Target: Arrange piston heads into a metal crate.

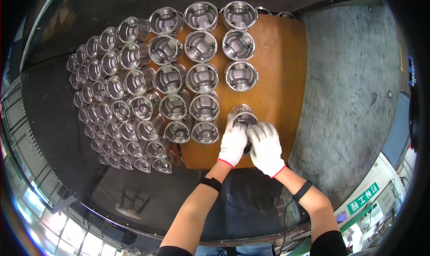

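Both my hands wear white knit gloves with red cuffs. Between them, at the near part of an orange-brown board [277, 63], is a shiny metal piston [242, 113]. My left hand [233, 141] grips the piston's left side, its fingers curled against the wall. My right hand [265, 146] has its fingers bent over the near right side of the piston; what its fingertips hold there is hidden. A dark round part shows low between the palms, too covered to name. Just beyond stands another piston [241, 76], hollow end up, at the near end of a short row.
Many pistons [202, 78] stand in rows to the left, on the board and on the black surface. A grey panel [347, 76] borders the board at right. A green sign [363, 197] and a cable [285, 220] are at the lower right.
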`<move>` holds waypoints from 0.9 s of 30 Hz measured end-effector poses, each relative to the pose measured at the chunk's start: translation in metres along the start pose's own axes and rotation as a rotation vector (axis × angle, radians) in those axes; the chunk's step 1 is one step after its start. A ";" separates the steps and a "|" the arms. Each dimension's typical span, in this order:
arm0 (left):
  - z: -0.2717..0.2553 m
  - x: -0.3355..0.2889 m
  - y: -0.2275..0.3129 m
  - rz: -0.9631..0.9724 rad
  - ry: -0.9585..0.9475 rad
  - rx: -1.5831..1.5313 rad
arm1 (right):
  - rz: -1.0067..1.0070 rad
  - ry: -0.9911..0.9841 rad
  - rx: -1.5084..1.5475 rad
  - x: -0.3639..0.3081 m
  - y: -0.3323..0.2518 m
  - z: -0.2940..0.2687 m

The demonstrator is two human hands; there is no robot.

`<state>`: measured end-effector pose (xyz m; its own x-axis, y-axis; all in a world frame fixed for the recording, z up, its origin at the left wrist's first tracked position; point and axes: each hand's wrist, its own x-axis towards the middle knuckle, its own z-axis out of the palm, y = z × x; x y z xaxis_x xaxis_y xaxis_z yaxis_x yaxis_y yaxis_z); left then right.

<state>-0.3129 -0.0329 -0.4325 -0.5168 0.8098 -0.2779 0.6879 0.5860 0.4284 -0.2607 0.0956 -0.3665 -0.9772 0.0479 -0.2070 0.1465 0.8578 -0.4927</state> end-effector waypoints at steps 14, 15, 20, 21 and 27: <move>-0.225 -0.133 -0.017 -0.097 -0.373 -0.011 | -0.078 -0.111 -0.230 0.015 0.014 0.059; -0.238 -0.152 -0.017 -0.129 -0.395 -0.009 | -0.097 -0.124 -0.187 0.015 0.018 0.049; -0.272 -0.271 0.004 -0.445 -0.464 -0.034 | 0.039 -0.184 -0.148 0.047 0.054 -0.017; -0.269 -0.292 0.011 -0.548 -0.435 -0.070 | 0.087 -0.234 -0.177 0.058 0.062 -0.025; -0.258 -0.323 0.014 -0.507 -0.286 -0.010 | 0.036 0.037 -0.388 0.131 0.126 -0.042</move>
<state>-0.2675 -0.2941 -0.1148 -0.6213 0.4046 -0.6710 0.3846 0.9036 0.1886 -0.3767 0.2320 -0.4200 -0.9784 0.0940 -0.1840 0.1188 0.9846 -0.1284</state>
